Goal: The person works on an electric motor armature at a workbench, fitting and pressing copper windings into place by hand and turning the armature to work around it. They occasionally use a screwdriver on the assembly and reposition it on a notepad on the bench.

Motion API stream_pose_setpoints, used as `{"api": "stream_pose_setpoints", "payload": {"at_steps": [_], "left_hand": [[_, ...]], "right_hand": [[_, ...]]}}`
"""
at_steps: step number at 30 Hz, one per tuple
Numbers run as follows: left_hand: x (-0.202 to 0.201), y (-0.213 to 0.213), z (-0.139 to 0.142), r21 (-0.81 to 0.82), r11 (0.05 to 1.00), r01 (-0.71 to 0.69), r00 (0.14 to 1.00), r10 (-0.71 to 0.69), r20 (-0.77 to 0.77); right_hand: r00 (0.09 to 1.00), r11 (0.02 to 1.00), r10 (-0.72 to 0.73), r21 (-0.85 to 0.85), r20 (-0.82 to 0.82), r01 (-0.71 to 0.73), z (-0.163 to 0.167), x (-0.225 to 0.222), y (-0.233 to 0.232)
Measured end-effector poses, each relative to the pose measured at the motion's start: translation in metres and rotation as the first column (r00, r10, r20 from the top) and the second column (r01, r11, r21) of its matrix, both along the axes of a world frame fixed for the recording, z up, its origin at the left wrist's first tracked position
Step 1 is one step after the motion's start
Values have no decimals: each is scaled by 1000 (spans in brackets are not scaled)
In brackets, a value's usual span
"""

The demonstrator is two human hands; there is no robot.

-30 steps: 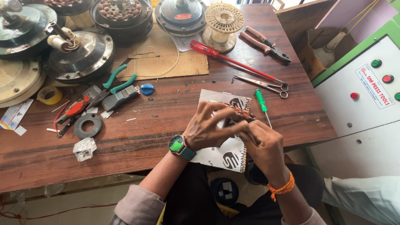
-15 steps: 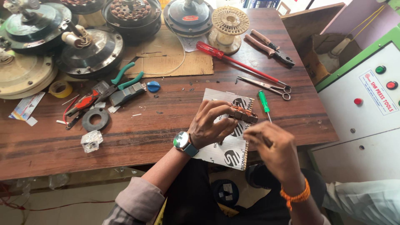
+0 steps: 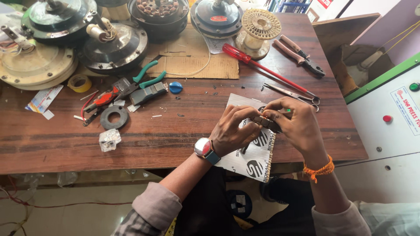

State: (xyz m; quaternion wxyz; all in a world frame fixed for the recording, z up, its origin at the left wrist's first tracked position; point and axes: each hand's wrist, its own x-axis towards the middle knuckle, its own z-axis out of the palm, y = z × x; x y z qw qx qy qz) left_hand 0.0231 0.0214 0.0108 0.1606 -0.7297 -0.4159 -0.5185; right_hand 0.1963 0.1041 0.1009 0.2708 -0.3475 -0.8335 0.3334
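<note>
Dark small part (image 3: 266, 123) pinched between both hands, left grip (image 3: 236, 131), right grip (image 3: 299, 126), over printed sheet (image 3: 256, 157).

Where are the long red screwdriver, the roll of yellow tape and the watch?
red screwdriver (image 3: 236, 53), head view, on its red handle.
yellow tape roll (image 3: 79, 83), head view, on its ring.
watch (image 3: 203, 147), head view, on its face.

One head-worn camera looks steeply down from above the seated person onto a wooden workbench (image 3: 144, 135), facing toward its far edge at twelve o'clock. It sits near: both forearms enter from six o'clock, the white machine cabinet (image 3: 385, 131) fills three o'clock. No second view exists.
</note>
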Motion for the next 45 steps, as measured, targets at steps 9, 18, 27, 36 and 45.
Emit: {"api": "stream_pose_setpoints", "payload": {"at_steps": [9,18,27,36,45], "left_hand": [[-4,-1,-5,-30,999,-11,997,9,-74],[-3,-1,-1,-97,995,-15,997,7,-82],[2,-1,12,-141,989,-38,995,25,-95],[0,0,13,-123,992,-30,994,17,-106],[-1,0,13,-99,995,18,989,-32,-142]], "right_hand": [[995,996,-92,-6,44,92,-7,3,10],[992,987,-70,138,-109,84,-11,28,20],[996,997,-20,73,-83,26,2,60,-8],[988,954,96,296,-122,-56,-30,48,-40],[979,894,61,447,-196,33,-53,34,-53]]}}
